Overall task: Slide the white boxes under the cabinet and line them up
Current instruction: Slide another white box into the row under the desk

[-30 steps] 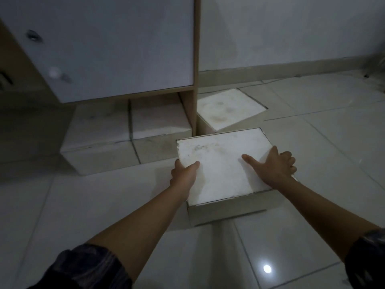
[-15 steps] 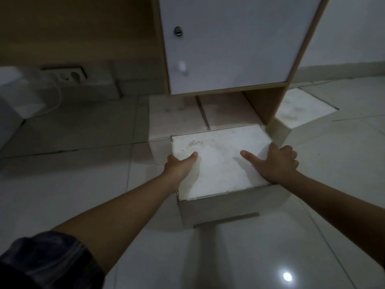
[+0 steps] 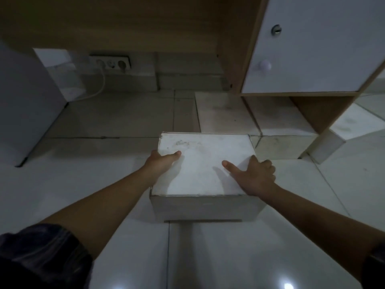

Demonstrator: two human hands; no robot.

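A white box (image 3: 205,163) sits on the tiled floor in front of me. My left hand (image 3: 161,161) grips its left edge, thumb on the lid. My right hand (image 3: 253,174) grips its right edge, thumb spread on top. Behind it, two white boxes (image 3: 220,115) (image 3: 277,119) lie side by side, partly under the white-doored cabinet (image 3: 312,49). Another white box (image 3: 354,122) lies right of the cabinet's wooden side panel.
A wall socket strip (image 3: 110,62) with a white cable plugged in is at the back left. A grey-white appliance or panel (image 3: 27,105) stands at the left. An open wooden desk recess (image 3: 125,24) lies left of the cabinet.
The box has shifted left along the floor with both hands on it, from in front of the cabinet's side panel toward the space left of the two boxes. The view swung left.
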